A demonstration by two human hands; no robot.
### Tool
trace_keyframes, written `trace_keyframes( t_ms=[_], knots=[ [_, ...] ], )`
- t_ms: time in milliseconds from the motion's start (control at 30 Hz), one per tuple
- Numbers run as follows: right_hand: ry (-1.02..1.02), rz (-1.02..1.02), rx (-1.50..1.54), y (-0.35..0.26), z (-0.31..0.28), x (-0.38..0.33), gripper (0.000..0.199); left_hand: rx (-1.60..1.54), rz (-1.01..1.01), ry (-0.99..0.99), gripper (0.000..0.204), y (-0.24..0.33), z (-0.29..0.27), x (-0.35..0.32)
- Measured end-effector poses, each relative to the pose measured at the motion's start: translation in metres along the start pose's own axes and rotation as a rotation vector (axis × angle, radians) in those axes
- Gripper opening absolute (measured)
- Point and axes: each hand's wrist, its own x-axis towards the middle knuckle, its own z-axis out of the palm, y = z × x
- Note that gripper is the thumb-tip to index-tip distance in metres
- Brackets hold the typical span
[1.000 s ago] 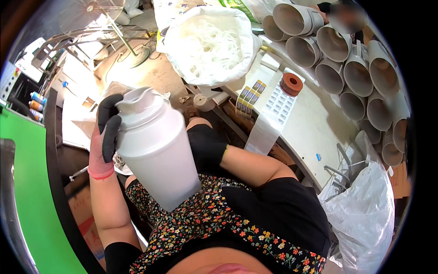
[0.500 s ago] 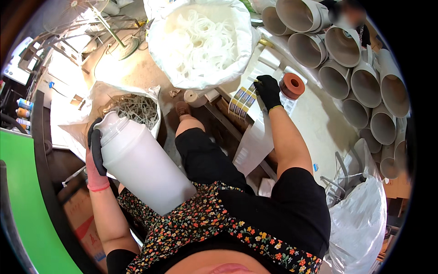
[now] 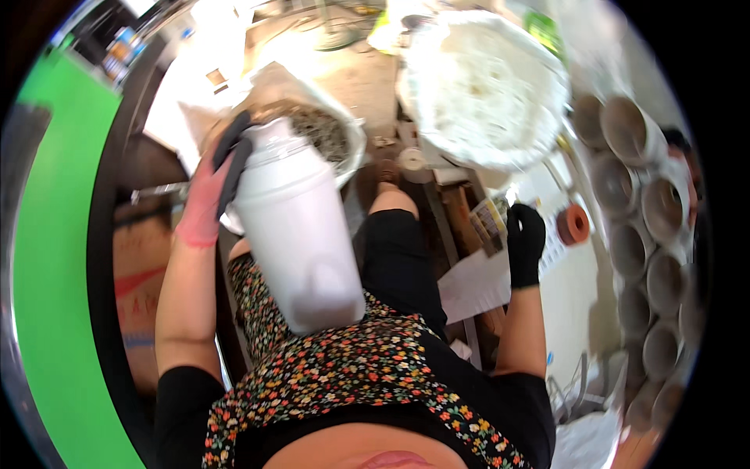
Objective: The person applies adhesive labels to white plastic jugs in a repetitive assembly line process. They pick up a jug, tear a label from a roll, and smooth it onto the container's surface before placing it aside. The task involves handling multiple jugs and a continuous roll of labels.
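A large pale plastic cylinder (image 3: 293, 227) with a stepped, narrower neck leans on my lap, its neck end away from me. My left hand (image 3: 223, 176), in a pink glove with dark fingers, is closed on the neck end from the left. At the right, my right hand (image 3: 527, 246), in a black glove, has its fingers curled together. Whatever they may pinch is too blurred to make out. Just left of that hand is a sheet of printed labels (image 3: 488, 223). A reddish-brown ring-shaped roll (image 3: 573, 224) lies to its right.
An open white sack (image 3: 422, 82) of translucent rings stands ahead. Another sack (image 3: 353, 152), holding thin greyish pieces, is beyond the cylinder. Grey pipes (image 3: 664, 211) are stacked at the right, a person partly visible behind. A green surface (image 3: 58, 273) runs along the left.
The view has swung left, so the scene sits further right. My right hand has come off the label sheet, fingers curled. The cylinder stands more upright in the picture, still in my left hand.
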Motion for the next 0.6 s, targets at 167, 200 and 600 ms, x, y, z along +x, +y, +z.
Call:
trace_keyframes(
  t_ms=[167,200,600],
  knots=[
    [-0.396,0.360,0.778,-0.176,0.005,0.008,0.017,0.062,0.018,-0.008,0.031,-0.025,-0.012,-0.007],
    [-0.483,0.371,0.990,-0.193,0.010,0.009,0.017,0.045,0.020,-0.004,0.031,-0.029,-0.006,-0.010],
    [-0.726,0.473,1.532,-0.332,0.052,0.023,0.013,0.538,0.235,0.130,0.040,-0.017,-0.027,-0.033]
  ],
)
